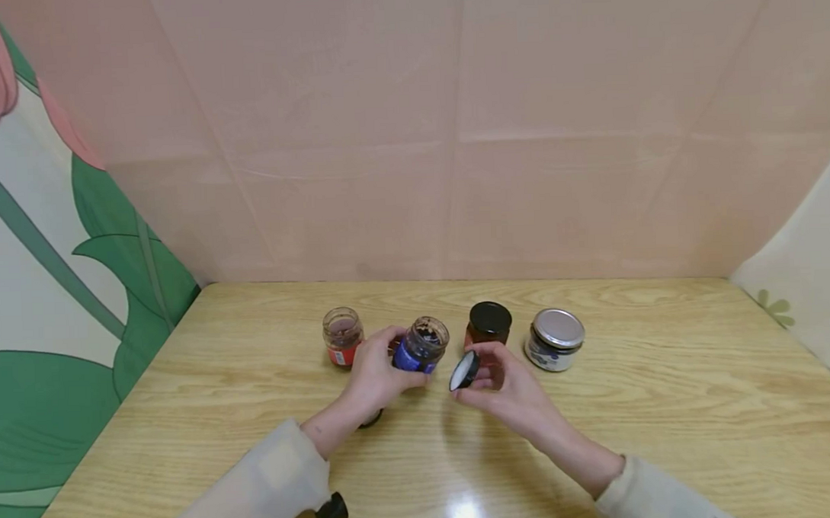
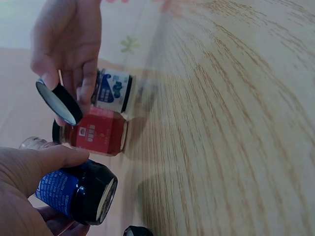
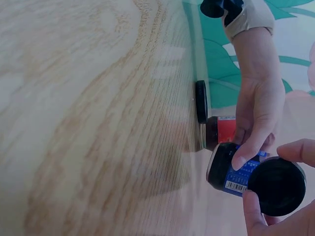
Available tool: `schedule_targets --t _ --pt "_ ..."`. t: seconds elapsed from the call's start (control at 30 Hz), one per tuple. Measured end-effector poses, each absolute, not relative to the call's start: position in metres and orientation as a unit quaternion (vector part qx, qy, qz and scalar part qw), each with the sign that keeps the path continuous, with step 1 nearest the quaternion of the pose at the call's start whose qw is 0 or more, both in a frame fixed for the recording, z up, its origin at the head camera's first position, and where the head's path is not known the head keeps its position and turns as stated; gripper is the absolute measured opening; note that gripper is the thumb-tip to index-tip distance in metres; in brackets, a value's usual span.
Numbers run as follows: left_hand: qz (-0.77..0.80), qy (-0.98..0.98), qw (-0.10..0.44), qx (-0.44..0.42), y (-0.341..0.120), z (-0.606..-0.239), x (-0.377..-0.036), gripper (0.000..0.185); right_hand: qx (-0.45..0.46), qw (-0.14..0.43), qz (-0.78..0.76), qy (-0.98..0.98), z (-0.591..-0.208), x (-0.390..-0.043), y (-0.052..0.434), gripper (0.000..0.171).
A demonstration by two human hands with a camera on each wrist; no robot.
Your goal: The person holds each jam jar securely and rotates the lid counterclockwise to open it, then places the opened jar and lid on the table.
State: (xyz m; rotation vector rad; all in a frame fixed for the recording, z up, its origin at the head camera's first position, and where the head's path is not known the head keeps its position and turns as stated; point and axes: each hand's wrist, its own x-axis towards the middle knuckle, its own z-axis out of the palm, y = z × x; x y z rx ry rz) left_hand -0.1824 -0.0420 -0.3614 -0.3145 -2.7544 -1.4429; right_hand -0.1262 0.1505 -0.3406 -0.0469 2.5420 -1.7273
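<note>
- Pale pink panelled walls stand behind a light wooden table [image 1: 600, 435], with a green-leaf and pink-flower print filling the left of the frame.
- Near the middle of the frame, the left hand [image 1: 376, 375] wraps its fingers round a small dark glass jar with a blue label [image 1: 421, 345], tilted and lidless, lifted just off the table.
- Just right of it, the right hand [image 1: 505, 385] pinches a round black lid with a pale inside [image 1: 464, 370], held on edge, close to the jar's mouth but apart from it.
- Behind the hands sit three more jars in a row: an open red-labelled glass jar [image 1: 342, 336] at left, a black-capped red jar [image 1: 489, 323], and a silver-lidded jar with a white and blue label [image 1: 555, 339] at right.
- Another black lid [image 3: 201, 101] lies flat on the table by the left wrist.
</note>
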Motion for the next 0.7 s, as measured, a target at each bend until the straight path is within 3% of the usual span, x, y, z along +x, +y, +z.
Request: schedule_targets --t 0.33,0.7 --pt "-0.477 -0.873 0.0 -0.095 -0.0409 -0.3635 -0.1871 0.065 -0.039 0.022 -0.538 0.842 -0.3441 -0.128 0.1504 0.062" --pt "-0.485 -0.87 -0.01 -0.088 -0.0408 -0.3627 -0.1879 0.064 -0.053 0.068 -0.528 0.845 -0.3457 -0.1342 0.147 0.063"
